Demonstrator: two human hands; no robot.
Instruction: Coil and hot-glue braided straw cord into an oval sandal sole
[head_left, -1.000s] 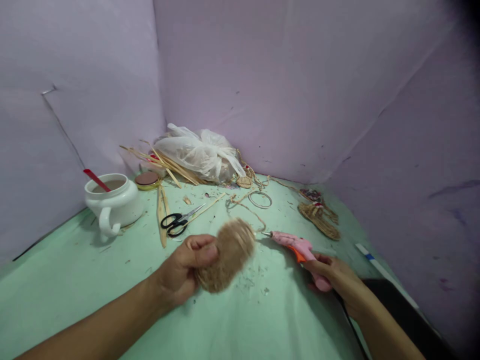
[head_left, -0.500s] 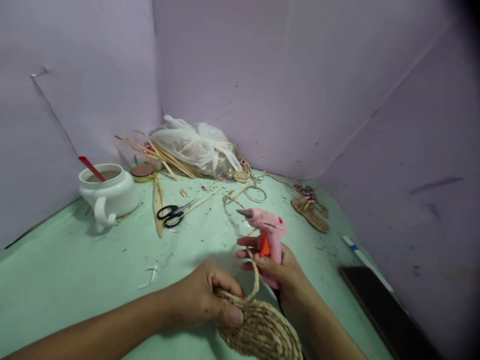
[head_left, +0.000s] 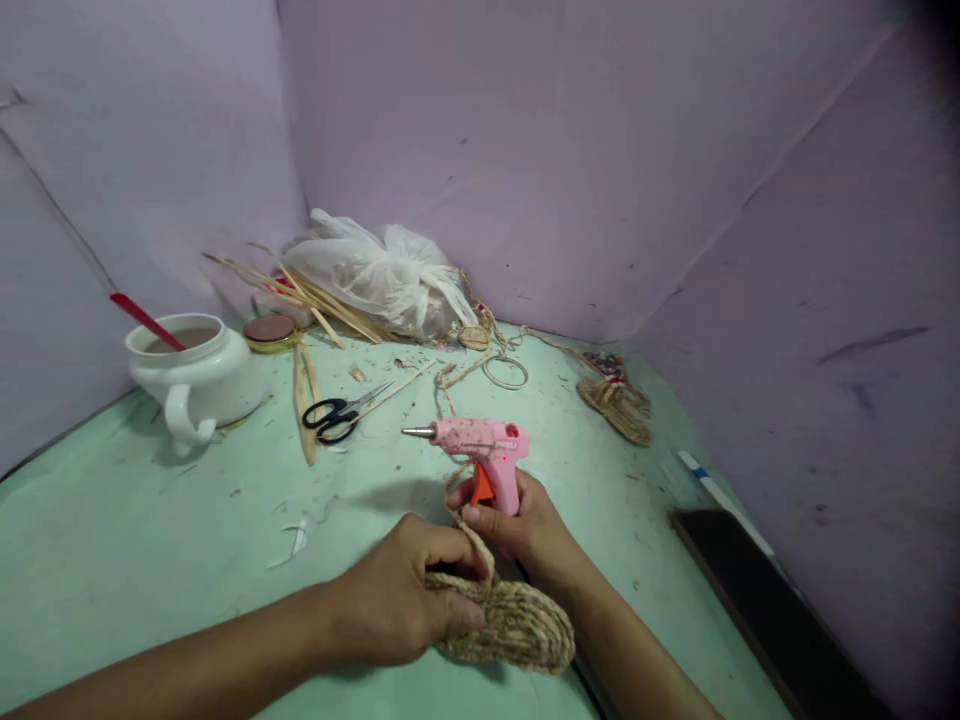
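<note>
My left hand is closed on the near edge of a flat oval mat of coiled straw braid, which lies low over the green table. A loose end of the braid curls up from the mat between my hands. My right hand is wrapped round the handle of a pink glue gun with an orange trigger. The gun stands upright just behind the mat, its metal nozzle pointing left.
Black scissors and straw strips lie mid-table. A white pot with a red stick stands at the left, a round tin and a white plastic bag at the back. A metal ring, another woven piece and a dark slab sit to the right.
My right hand lifted the glue gun off the table, brought it in behind the mat and levelled the nozzle leftward. My left hand lowered the straw mat toward me, flat and near the table.
</note>
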